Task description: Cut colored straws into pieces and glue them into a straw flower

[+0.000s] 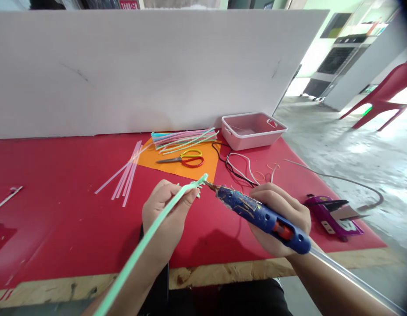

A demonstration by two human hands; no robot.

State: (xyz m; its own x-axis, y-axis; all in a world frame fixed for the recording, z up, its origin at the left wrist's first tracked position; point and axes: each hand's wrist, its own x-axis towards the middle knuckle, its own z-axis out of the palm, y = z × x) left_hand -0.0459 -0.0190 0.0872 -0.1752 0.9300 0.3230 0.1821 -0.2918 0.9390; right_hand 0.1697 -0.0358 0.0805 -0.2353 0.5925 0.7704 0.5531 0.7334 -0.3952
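My left hand [167, 208] pinches a long light-green straw [153, 228] near its far end, where the strip is bent and bunched into a small shape. The rest of the straw runs down over my left forearm. In my right hand [282, 210] is a worn blue glue gun [249, 208] with a clear glue stick [348, 276] in its rear. Its metal nozzle touches, or nearly touches, the bunched green end. Scissors [186, 159] with yellow and red handles lie beyond my hands on an orange sheet [150, 164].
Colored straws [183, 138] lie in a pile behind the scissors, with loose pink straws [127, 177] to the left. A pink basket [252, 140] stands before the white board [140, 70]. Cables [236, 169] cross the red table [74, 210]; a purple power strip [335, 219] is at right.
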